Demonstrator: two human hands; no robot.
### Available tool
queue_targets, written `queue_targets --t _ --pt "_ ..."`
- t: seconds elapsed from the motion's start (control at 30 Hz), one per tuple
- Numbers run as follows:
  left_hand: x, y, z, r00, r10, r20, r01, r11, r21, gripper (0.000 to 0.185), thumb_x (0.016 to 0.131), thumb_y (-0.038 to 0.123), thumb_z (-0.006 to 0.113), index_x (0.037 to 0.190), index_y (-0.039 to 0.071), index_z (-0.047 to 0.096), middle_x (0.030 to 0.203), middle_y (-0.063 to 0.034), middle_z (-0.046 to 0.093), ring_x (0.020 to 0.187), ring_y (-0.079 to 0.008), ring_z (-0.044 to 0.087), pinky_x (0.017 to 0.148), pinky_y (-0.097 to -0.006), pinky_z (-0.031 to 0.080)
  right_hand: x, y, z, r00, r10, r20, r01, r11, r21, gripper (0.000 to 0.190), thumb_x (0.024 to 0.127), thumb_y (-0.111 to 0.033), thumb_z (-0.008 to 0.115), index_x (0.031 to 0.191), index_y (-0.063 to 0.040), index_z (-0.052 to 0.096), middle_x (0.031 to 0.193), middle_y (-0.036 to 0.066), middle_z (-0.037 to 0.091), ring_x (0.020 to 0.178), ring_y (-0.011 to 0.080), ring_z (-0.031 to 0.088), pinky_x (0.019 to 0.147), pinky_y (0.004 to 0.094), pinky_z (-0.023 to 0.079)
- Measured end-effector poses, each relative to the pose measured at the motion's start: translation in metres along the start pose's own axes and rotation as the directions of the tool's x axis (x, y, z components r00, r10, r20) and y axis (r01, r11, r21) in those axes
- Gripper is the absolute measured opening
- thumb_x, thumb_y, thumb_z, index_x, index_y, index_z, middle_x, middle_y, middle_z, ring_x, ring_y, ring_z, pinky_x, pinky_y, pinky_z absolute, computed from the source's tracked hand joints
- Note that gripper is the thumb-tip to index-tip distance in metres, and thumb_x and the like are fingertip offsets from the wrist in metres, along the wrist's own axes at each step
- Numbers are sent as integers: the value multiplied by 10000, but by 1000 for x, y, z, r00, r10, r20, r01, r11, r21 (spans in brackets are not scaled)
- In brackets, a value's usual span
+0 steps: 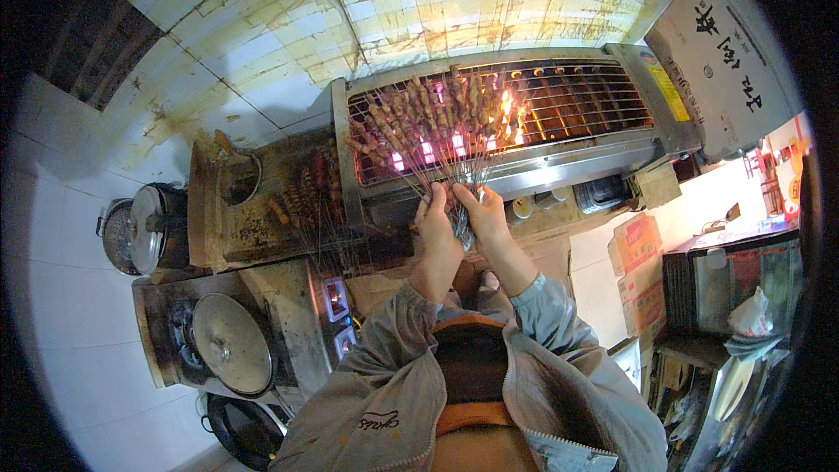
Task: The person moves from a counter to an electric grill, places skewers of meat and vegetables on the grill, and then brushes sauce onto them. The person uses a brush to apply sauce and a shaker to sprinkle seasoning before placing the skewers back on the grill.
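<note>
My left hand and my right hand are side by side at the front edge of a metal grill. Both grip the handle ends of a fanned bunch of meat skewers. The meat ends lie over the left and middle part of the wire grate. Flames rise at the right side of the bunch, and pinkish glowing spots show beneath the meat. More skewers rest on a dark, greasy tray left of the grill.
A lidded pot stands at the far left, above a stove with a large round lid. A black wok is lower left. Jars sit under the grill's front. Cardboard boxes and a glass-sided cabinet stand at right. A stained tiled wall rises behind.
</note>
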State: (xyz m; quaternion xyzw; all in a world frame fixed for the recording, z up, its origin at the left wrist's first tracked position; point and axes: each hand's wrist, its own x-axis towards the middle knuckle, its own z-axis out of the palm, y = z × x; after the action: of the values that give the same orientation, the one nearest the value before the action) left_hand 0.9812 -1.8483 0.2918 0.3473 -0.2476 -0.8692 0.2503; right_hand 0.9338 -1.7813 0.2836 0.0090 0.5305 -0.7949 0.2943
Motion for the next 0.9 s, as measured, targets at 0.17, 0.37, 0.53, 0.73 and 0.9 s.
queue_targets --t 0.17,0.37,0.53,0.73,0.9 --pt "22 7 -19 985 -104 139 90 990 105 241 1007 234 501 1040 20 607 957 -58 625 909 -184 579 808 -335 480 6 8 -11 993 -50 104 46 998 45 158 927 -158 651 971 -6 648 879 35 678 756 89 611 667 238 496" --pt "1 6 -19 963 -100 252 77 992 99 189 986 204 554 1047 34 612 1012 -70 660 934 -161 625 814 -345 510 -3 9 -24 993 -77 -86 76 997 -5 207 914 -206 681 978 -13 638 793 -33 611 705 50 539 630 206 435" --pt "1 4 -14 935 -221 279 172 967 188 161 943 139 618 1073 46 637 998 -56 671 932 -173 638 808 -344 514 -8 -5 -30 982 -167 -92 153 979 -137 201 933 -200 645 931 1 649 764 -36 606 663 46 519 586 216 421" --pt "10 -6 -2 950 -217 223 177 966 188 143 932 120 623 1048 41 654 984 -36 670 903 -167 630 792 -351 507 6 -6 -40 929 -367 -35 272 746 -608 250 947 -201 597 927 45 640 725 72 633 635 125 564 570 291 441" --pt "13 0 -7 933 -274 233 212 942 259 132 925 112 625 1030 38 657 977 -39 672 912 -175 628 829 -342 501 16 6 -50 895 -442 63 329 559 -761 264 963 -217 579 922 35 645 715 21 628 651 99 541 563 287 434"
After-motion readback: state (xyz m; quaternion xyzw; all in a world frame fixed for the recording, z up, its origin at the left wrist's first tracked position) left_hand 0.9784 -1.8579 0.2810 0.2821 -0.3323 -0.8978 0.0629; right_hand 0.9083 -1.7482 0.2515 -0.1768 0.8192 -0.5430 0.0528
